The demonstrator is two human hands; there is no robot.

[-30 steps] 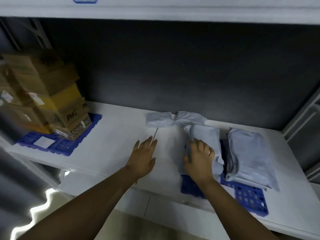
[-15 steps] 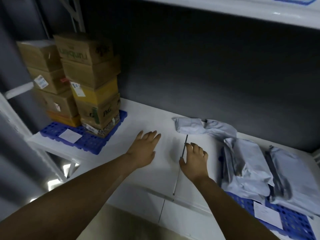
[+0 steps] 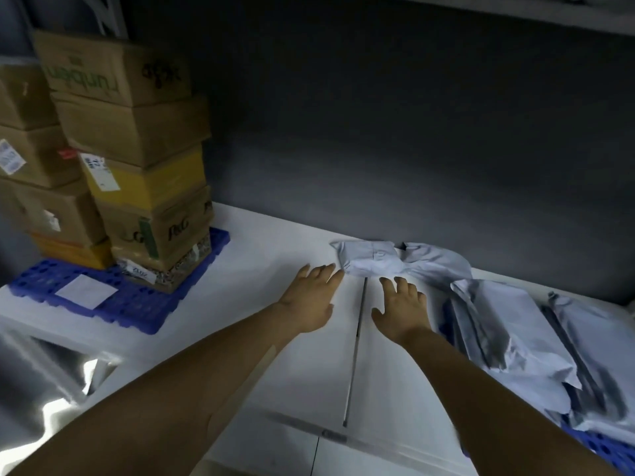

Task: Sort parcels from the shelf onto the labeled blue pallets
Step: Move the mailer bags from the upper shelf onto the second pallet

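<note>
A crumpled grey poly-bag parcel (image 3: 388,261) lies on the white shelf (image 3: 261,269) against the dark back wall. My left hand (image 3: 314,297) reaches toward its left end with straight fingers, fingertips just short of it. My right hand (image 3: 402,309) is spread flat just in front of the parcel and holds nothing. To the right, grey poly-bag parcels (image 3: 508,338) are piled on a blue pallet (image 3: 608,448). At the left, a second blue pallet (image 3: 137,300) with a white label (image 3: 86,291) carries stacked cardboard boxes (image 3: 137,159).
A seam (image 3: 355,348) runs front to back across the shelf between my hands. An upper shelf edge (image 3: 549,15) hangs overhead at the top right. Below the shelf's left front edge there is a gap with bright reflections.
My right hand left the pile of bags on the right pallet and moved left. Both hands then advanced toward the crumpled grey parcel. The view swung left, showing more of the boxes.
</note>
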